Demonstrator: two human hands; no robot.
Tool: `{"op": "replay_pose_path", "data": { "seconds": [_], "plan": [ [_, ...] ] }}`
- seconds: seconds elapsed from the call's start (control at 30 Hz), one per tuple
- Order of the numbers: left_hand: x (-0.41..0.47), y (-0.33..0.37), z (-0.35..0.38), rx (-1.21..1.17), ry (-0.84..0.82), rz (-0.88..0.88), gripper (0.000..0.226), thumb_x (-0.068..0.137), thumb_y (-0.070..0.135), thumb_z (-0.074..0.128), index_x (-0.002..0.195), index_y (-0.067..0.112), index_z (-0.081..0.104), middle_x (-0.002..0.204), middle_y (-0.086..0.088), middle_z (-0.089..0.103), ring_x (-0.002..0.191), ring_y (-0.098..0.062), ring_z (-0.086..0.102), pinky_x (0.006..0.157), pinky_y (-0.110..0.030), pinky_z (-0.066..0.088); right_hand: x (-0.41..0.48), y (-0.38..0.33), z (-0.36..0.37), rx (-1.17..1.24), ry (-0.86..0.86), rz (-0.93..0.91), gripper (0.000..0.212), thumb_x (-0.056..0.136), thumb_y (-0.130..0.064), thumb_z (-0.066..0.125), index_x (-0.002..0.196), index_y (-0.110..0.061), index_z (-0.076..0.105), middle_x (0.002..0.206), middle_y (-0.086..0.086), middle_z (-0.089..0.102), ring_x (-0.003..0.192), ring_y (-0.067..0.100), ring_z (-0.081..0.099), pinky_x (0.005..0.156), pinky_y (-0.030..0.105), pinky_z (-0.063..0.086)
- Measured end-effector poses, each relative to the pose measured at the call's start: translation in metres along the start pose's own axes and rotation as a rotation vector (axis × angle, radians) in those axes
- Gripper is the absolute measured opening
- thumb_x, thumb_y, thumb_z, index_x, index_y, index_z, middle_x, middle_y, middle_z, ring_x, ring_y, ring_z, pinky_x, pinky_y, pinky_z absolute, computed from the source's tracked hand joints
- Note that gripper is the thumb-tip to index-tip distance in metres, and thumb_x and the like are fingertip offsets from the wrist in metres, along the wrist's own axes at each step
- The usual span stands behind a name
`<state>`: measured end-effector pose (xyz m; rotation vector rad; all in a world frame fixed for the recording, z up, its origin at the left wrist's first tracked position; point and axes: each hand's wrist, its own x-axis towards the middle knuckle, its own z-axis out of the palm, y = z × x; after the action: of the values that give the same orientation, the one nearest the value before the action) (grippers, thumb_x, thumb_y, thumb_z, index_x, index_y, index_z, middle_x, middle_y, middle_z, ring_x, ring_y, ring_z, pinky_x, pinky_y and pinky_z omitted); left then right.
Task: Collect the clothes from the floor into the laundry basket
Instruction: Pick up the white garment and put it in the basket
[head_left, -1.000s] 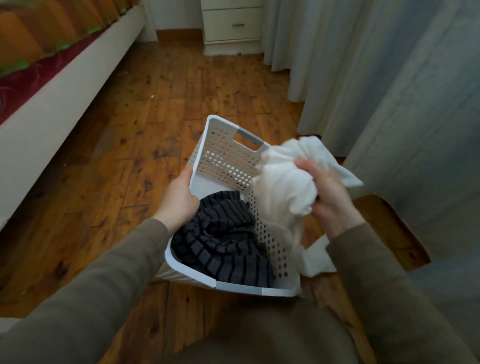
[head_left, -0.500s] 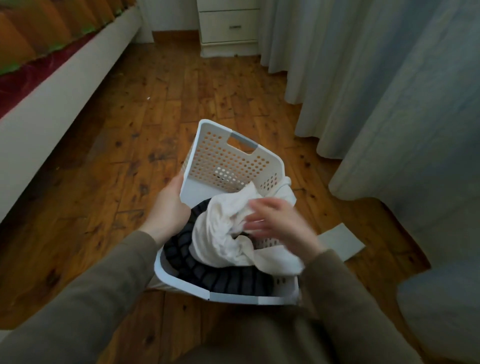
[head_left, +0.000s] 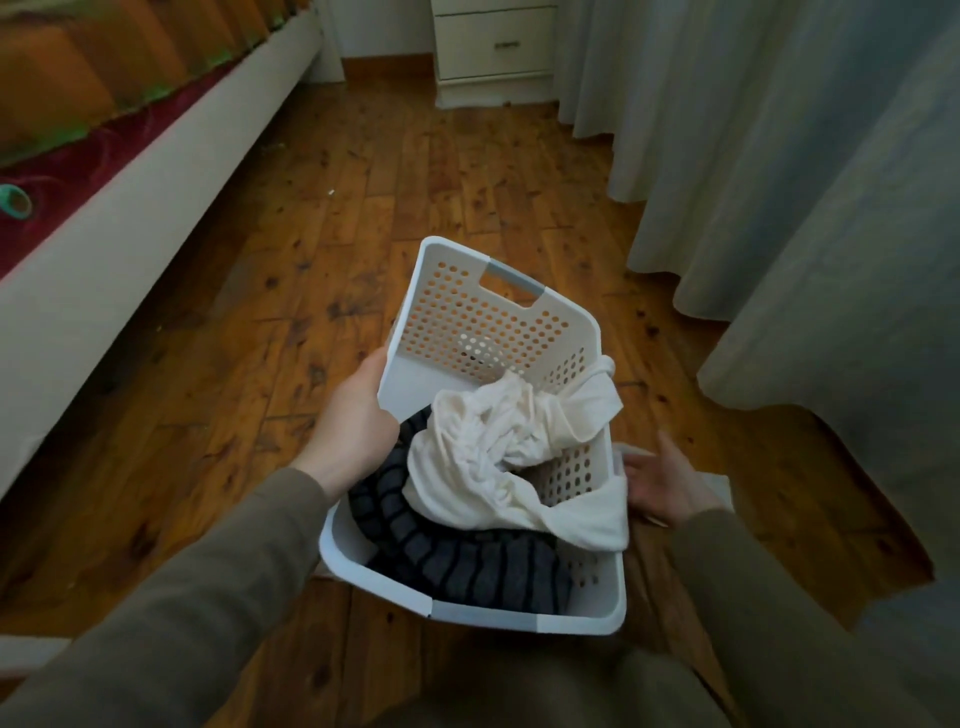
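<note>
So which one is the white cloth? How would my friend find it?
Look at the wooden floor between the bed and the curtains, where a white holey laundry basket is held by the left hand. Inside, the white cloth lies crumpled on top, with one corner hanging over the right rim. The dark striped garment under it is grey and black, not plain white.

Both arms are extended forward and downward in olive-brown sleeves. The left hand (head_left: 358, 415) is closed in a grip, thumb uppermost. The right hand (head_left: 662, 486) is held lower (fingers spread and loosely extended, palm turned inward), with nothing gripped.
</note>
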<state>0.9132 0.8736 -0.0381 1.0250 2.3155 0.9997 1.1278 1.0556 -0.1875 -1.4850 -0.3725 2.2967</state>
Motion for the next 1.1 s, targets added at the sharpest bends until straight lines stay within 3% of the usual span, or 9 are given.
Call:
{"op": "replay_pose_path", "data": {
  "seconds": [0.1, 0.2, 0.3, 0.4, 0.47, 0.57, 0.77, 1.0, 1.1],
  "plan": [
    [0.001, -0.002, 0.001, 0.019, -0.004, -0.001, 0.064, 0.083, -0.015, 0.036, 0.139, 0.016, 0.039, 0.130, -0.013, 0.056, 0.097, -0.013, 0.046, 0.080, -0.023, 0.037, 0.003, -0.029, 0.032, 0.016, -0.020, 0.031, 0.096, 0.078, -0.073, 0.033, 0.144, -0.004, 0.027, 0.143, 0.025, 0.040, 0.134, 0.041, 0.036, 0.114, 0.054, 0.024],
    [0.002, -0.002, 0.002, 0.031, 0.000, -0.005, 0.065, 0.083, -0.015, 0.035, 0.140, 0.017, 0.038, 0.129, -0.012, 0.057, 0.099, -0.016, 0.049, 0.080, -0.023, 0.038, -0.009, -0.042, 0.067, -0.016, -0.059, -0.057, 0.078, 0.086, -0.063, 0.037, 0.137, -0.005, 0.038, 0.130, 0.022, 0.051, 0.127, 0.037, 0.045, 0.108, 0.050, 0.032],
    [0.002, -0.002, 0.002, 0.031, 0.005, -0.010, 0.065, 0.083, -0.015, 0.034, 0.139, 0.017, 0.038, 0.122, -0.007, 0.055, 0.097, -0.012, 0.045, 0.080, -0.022, 0.037, -0.014, -0.038, 0.086, -0.193, 0.082, -0.191, 0.043, 0.087, -0.046, 0.053, 0.101, -0.006, 0.060, 0.094, 0.016, 0.064, 0.090, 0.028, 0.062, 0.089, 0.042, 0.049],
    [0.001, -0.004, 0.001, 0.013, 0.002, -0.007, 0.063, 0.084, -0.016, 0.033, 0.138, 0.016, 0.039, 0.117, -0.002, 0.053, 0.098, -0.012, 0.045, 0.082, -0.021, 0.037, -0.014, -0.034, 0.082, -0.247, 0.305, -0.292, 0.057, 0.073, -0.041, 0.070, 0.117, -0.009, 0.052, 0.104, 0.010, 0.066, 0.090, 0.026, 0.065, 0.079, 0.042, 0.055],
    [0.000, -0.003, 0.000, 0.011, 0.001, -0.005, 0.062, 0.085, -0.016, 0.033, 0.137, 0.016, 0.039, 0.112, 0.001, 0.050, 0.098, -0.012, 0.045, 0.081, -0.022, 0.037, -0.025, -0.034, 0.080, -0.160, 0.367, -0.434, 0.045, 0.078, -0.029, 0.068, 0.117, -0.017, 0.049, 0.103, 0.005, 0.063, 0.091, 0.022, 0.064, 0.078, 0.037, 0.055],
    [0.000, -0.002, 0.000, 0.021, 0.011, -0.004, 0.060, 0.084, -0.015, 0.033, 0.136, 0.015, 0.041, 0.107, 0.004, 0.047, 0.097, -0.011, 0.044, 0.079, -0.022, 0.037, -0.045, -0.035, 0.092, -0.079, 0.213, -0.677, 0.055, 0.081, -0.019, 0.065, 0.133, -0.024, 0.046, 0.124, 0.002, 0.057, 0.110, 0.021, 0.058, 0.093, 0.038, 0.050],
    [0.003, -0.008, -0.002, 0.031, 0.014, -0.024, 0.059, 0.083, -0.016, 0.035, 0.133, 0.013, 0.043, 0.109, -0.001, 0.051, 0.096, -0.013, 0.046, 0.078, -0.023, 0.036, -0.078, 0.013, 0.152, -0.515, -0.138, -1.034, 0.051, 0.080, -0.001, 0.062, 0.129, -0.011, 0.050, 0.121, 0.001, 0.054, 0.110, 0.014, 0.053, 0.100, 0.034, 0.046],
    [0.002, -0.016, -0.005, -0.004, 0.028, -0.028, 0.059, 0.079, -0.016, 0.038, 0.130, 0.014, 0.048, 0.111, -0.004, 0.055, 0.099, -0.016, 0.049, 0.081, -0.025, 0.038, -0.077, 0.093, 0.147, -1.296, -0.310, -0.956, 0.043, 0.080, -0.006, 0.061, 0.122, -0.008, 0.059, 0.128, 0.010, 0.060, 0.120, 0.019, 0.051, 0.096, 0.015, 0.031],
    [0.001, -0.017, -0.006, 0.004, 0.030, -0.042, 0.060, 0.081, -0.016, 0.036, 0.131, 0.013, 0.046, 0.120, -0.012, 0.058, 0.098, -0.018, 0.050, 0.080, -0.025, 0.038, -0.077, 0.105, 0.136, -1.659, -0.484, -0.938, 0.036, 0.077, -0.003, 0.061, 0.112, -0.005, 0.067, 0.122, 0.016, 0.063, 0.117, 0.028, 0.054, 0.099, 0.027, 0.037]
  ]
}}
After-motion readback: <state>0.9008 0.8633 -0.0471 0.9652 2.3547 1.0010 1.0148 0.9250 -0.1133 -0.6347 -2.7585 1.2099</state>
